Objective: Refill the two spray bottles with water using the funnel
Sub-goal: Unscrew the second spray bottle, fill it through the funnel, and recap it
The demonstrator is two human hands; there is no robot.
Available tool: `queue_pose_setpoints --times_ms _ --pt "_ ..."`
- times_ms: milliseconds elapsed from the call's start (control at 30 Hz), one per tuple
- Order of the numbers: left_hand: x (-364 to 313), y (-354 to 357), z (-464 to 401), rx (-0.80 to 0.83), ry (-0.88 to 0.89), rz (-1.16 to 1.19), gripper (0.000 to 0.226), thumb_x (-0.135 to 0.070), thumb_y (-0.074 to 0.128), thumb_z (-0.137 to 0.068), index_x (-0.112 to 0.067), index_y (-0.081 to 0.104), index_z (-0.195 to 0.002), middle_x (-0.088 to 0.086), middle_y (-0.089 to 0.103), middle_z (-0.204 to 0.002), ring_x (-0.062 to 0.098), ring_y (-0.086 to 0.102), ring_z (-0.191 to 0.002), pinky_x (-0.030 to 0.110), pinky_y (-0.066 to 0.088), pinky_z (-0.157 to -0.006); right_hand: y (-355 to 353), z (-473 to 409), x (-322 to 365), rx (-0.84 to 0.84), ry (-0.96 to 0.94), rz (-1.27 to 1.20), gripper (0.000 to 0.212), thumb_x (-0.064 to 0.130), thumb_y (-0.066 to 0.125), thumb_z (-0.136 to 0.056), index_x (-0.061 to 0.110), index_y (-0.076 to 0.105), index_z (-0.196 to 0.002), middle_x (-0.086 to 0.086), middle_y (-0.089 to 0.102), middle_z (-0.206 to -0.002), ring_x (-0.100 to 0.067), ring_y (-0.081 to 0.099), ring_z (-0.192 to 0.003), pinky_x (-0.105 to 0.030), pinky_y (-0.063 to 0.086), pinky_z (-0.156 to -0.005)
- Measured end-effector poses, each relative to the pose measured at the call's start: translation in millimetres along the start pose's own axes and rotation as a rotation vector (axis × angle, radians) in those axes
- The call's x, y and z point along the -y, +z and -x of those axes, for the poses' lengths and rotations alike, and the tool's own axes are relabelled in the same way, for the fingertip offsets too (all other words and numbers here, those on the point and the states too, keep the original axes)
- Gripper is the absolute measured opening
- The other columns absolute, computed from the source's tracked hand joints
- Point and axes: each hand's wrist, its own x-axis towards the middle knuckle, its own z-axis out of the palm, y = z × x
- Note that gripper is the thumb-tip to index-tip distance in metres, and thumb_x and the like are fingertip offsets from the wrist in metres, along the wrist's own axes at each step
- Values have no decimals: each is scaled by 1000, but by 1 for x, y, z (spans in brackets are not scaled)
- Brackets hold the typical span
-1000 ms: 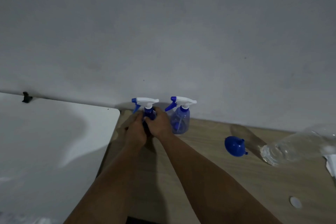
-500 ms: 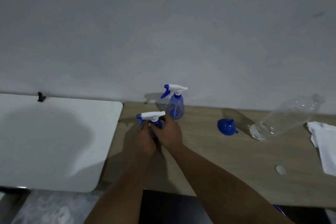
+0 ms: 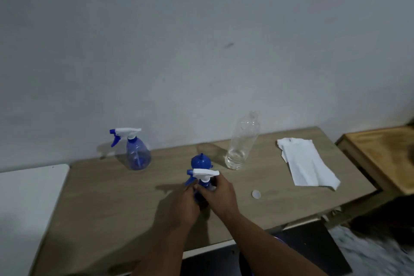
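A blue spray bottle with a white trigger head (image 3: 203, 176) is in the middle of the wooden table (image 3: 112, 197), held in both hands. My left hand (image 3: 187, 205) wraps its body and my right hand (image 3: 219, 196) grips it just under the head. Most of its body is hidden by my fingers. The second spray bottle (image 3: 136, 152) stands alone near the wall at the back left. A blue funnel (image 3: 201, 161) lies upside down just behind the held bottle. A clear plastic water bottle (image 3: 243, 141), uncapped and with a little water at the bottom, stands to the right.
A small white cap (image 3: 256, 194) lies on the table right of my hands. A folded white cloth (image 3: 307, 163) rests further right. A white surface (image 3: 24, 208) adjoins the table on the left, and a wooden board (image 3: 385, 154) sits at the far right.
Both hands have carried the spray bottle from beside the other one at the wall to the table's middle, in front of the funnel. The view has swung right and down.
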Motion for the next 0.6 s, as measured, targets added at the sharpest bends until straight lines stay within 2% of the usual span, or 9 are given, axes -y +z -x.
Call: queue_pose_setpoints --times_ms 100,167,200,300,467,600 --pt "-20 24 -5 -5 -12 -15 31 -18 56 -95 -20 58 -126 1 67 -119 15 62 -98 12 39 -70 -20 -5 -19 -13 15 -19 35 47 78 -81 32 67 -111 11 77 -95 -4 72 -89 -41 61 -84" --pt "-29 36 -9 8 -39 -18 26 -24 52 -98 -21 60 -123 0 66 -122 13 61 -100 11 43 -84 -29 -7 -29 -10 31 -44 37 49 78 -81 35 64 -112 13 76 -98 -3 71 -91 -40 61 -85" --pt "-32 41 -9 5 -55 -25 26 -26 50 -99 -22 59 -124 -1 66 -123 14 62 -105 16 43 -90 -32 -8 -34 -7 33 -52 39 50 78 -79 36 62 -112 13 76 -98 -3 71 -92 -39 60 -85" --pt "-33 52 -8 0 -86 -34 26 -26 52 -98 -25 58 -124 -3 67 -121 15 64 -108 18 36 -81 -32 -10 -45 20 9 -79 36 47 80 -78 36 62 -107 15 76 -96 -3 72 -91 -40 60 -84" --pt "-31 59 -5 -36 -94 -66 28 -21 46 -101 -24 57 -127 -2 68 -122 16 65 -108 11 28 -71 -25 -10 -48 57 -6 -195 26 30 81 -82 33 66 -103 18 77 -95 -2 74 -88 -38 61 -83" --pt "-29 61 -4 -9 -150 -96 32 -21 53 -95 -24 57 -126 1 68 -118 22 66 -105 28 47 -85 -26 -12 -48 92 -18 -286 26 14 82 -85 23 71 -107 10 79 -97 -6 75 -92 -28 60 -82"
